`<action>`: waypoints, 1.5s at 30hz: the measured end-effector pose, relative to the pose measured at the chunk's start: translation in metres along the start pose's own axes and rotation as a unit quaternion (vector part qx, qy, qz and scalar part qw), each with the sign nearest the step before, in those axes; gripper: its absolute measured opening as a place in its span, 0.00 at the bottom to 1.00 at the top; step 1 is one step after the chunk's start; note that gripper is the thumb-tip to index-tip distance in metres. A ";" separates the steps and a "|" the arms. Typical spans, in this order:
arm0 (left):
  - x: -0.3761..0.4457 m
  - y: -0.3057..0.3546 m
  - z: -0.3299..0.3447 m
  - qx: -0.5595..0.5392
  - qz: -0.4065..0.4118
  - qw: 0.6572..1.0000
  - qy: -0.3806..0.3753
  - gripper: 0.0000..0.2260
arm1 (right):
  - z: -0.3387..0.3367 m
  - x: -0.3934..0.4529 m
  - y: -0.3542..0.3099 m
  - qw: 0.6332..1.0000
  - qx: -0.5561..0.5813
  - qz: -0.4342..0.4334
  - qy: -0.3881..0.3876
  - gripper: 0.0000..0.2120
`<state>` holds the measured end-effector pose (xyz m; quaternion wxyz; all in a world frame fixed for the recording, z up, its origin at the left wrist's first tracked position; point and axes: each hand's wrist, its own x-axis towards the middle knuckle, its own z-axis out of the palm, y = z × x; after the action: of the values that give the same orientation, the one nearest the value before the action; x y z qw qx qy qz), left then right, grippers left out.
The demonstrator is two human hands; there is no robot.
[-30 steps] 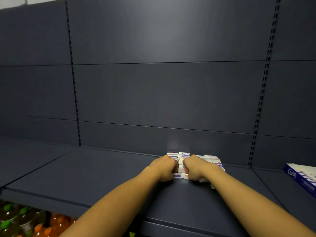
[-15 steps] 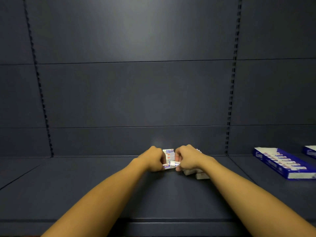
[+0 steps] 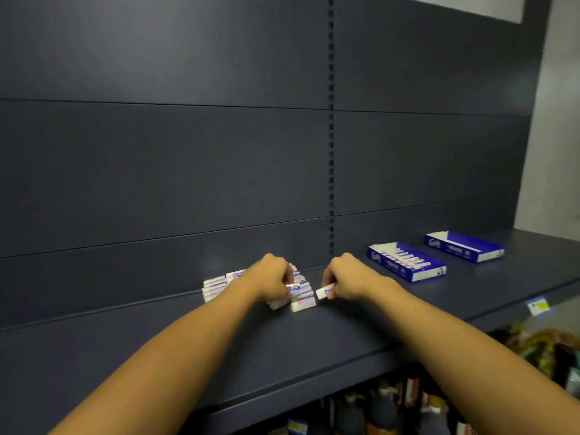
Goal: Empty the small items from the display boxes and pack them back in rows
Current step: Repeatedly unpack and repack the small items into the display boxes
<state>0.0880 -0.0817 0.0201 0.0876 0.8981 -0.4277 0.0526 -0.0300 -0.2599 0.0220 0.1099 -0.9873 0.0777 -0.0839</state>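
Note:
A pile of small white packets (image 3: 216,287) with blue and red print lies on the dark shelf (image 3: 157,350), against the back panel. My left hand (image 3: 271,277) rests on top of the pile with fingers curled round one small packet (image 3: 294,288). Just right of the pile, my right hand (image 3: 343,277) pinches another single packet (image 3: 324,291), held slightly above the shelf. Further right stands a blue display box (image 3: 408,271) with a row of packets inside. Beyond it is a second blue display box (image 3: 467,251), whose inside looks bare.
A slotted upright (image 3: 330,152) divides the dark back panel. A price tag (image 3: 538,306) hangs on the shelf's front edge at the right. Bottles (image 3: 376,409) and other goods show on the lower shelf below.
The camera has swung right, bringing both blue boxes into view. My right hand has pulled away from the pile to the right with one packet; my left hand stays on the pile.

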 end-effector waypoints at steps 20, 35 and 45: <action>0.038 0.187 0.033 0.010 0.015 1.000 0.002 0.07 | -0.046 -0.106 0.154 0.993 -0.100 0.061 -0.011 0.06; 0.074 0.297 0.052 0.026 0.006 0.999 0.036 0.07 | -0.076 -0.149 0.280 0.996 -0.045 0.083 0.005 0.08; 0.129 0.301 0.073 -0.032 0.005 0.996 0.078 0.04 | -0.073 -0.110 0.339 0.996 -0.005 0.080 0.043 0.08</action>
<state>-0.0635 -0.3806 0.0042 0.1493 0.8859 -0.4255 0.1088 -0.1966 -0.5820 -0.0023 0.1082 -0.9739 0.1617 -0.1173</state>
